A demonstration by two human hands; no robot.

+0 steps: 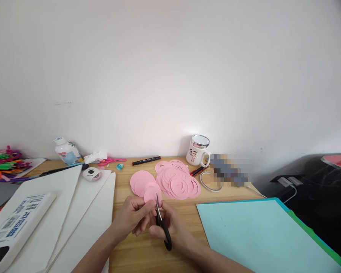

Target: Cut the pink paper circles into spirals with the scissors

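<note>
My left hand [132, 217] pinches a pink paper circle [152, 193] just above the wooden table [187, 212]. My right hand [173, 227] grips black-handled scissors [162, 223], whose blades point up into the edge of that circle. Right behind the hands lies a stack of plain pink circles [140, 181]. To its right is a heap of pink circles with cut spiral lines [177, 180].
White sheets [74, 212] and a flat white box [14, 223] cover the left. Teal and green paper [261, 235] lies at the right. Along the wall stand a white mug [198, 151], a black marker [146, 160], a tape ring [208, 182], a bottle [66, 151] and pipe cleaners [5, 163].
</note>
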